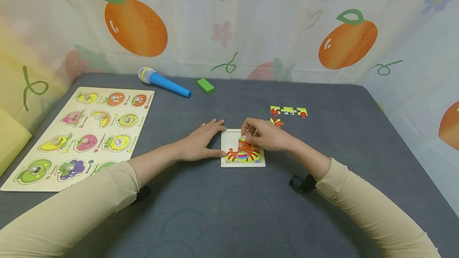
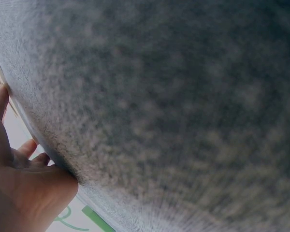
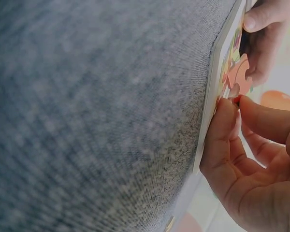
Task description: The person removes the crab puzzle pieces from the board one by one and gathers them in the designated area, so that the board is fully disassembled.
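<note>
A small square jigsaw tray (image 1: pixel 231 136) with a white rim lies in the middle of the table. Red crab pieces (image 1: pixel 243 156) fill its lower part, while the upper left shows bare board. My left hand (image 1: pixel 201 142) rests at the tray's left side, thumb touching the edge and fingers spread. Over the upper right of the tray, my right hand (image 1: pixel 268 133) pinches a red jigsaw piece (image 3: pixel 240 76) between thumb and finger. That piece stands tilted above the tray in the right wrist view; its lower end is hidden by the fingertips.
Several loose jigsaw pieces (image 1: pixel 288 110) lie beyond my right hand, one (image 1: pixel 277 122) close to it. A fruit peg board (image 1: pixel 104 130) covers the left side. At the back are a blue toy microphone (image 1: pixel 168 85) and a green block (image 1: pixel 205 86).
</note>
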### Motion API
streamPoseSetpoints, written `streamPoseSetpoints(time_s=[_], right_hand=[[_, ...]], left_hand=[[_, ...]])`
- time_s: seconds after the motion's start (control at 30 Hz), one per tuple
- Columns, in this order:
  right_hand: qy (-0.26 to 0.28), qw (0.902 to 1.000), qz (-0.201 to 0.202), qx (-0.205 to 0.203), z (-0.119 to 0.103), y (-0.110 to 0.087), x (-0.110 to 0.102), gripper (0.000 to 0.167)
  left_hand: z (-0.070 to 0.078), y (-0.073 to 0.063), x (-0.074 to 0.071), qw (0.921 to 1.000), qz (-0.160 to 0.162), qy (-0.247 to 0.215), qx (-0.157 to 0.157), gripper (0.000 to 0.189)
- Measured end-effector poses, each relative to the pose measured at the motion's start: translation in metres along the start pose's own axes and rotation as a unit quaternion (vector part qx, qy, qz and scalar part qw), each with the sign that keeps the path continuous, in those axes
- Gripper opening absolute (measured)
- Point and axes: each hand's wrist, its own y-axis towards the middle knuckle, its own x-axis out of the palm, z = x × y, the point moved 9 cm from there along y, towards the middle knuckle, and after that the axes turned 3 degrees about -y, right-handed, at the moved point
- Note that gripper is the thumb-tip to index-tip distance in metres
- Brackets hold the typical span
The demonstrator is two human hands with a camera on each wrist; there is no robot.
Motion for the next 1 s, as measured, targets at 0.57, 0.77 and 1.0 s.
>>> streamPoseSetpoints(time_s=[0.57, 0.77, 1.0], right_hand=[[0.037, 0.9987, -0.035, 0.009, 0.0028, -0.0005, 0.0044, 0.01], [0.05, 0.9977, -0.045, 0.01, 0.0019, 0.0002, 0.0042, 0.009], [0.092, 0.9943, -0.048, 0.024, 0.0063, -0.0001, 0.002, 0.01]], left_hand=[[-0.001, 0.0002, 0.0017, 1.0, 0.002, 0.002, -0.001, 0.076], [-0.0021, -0.0001, 0.0005, 1.0, 0.007, -0.001, 0.0, 0.075], [-0.0018, 0.0013, -0.0003, 1.0, 0.007, 0.002, 0.001, 0.075]])
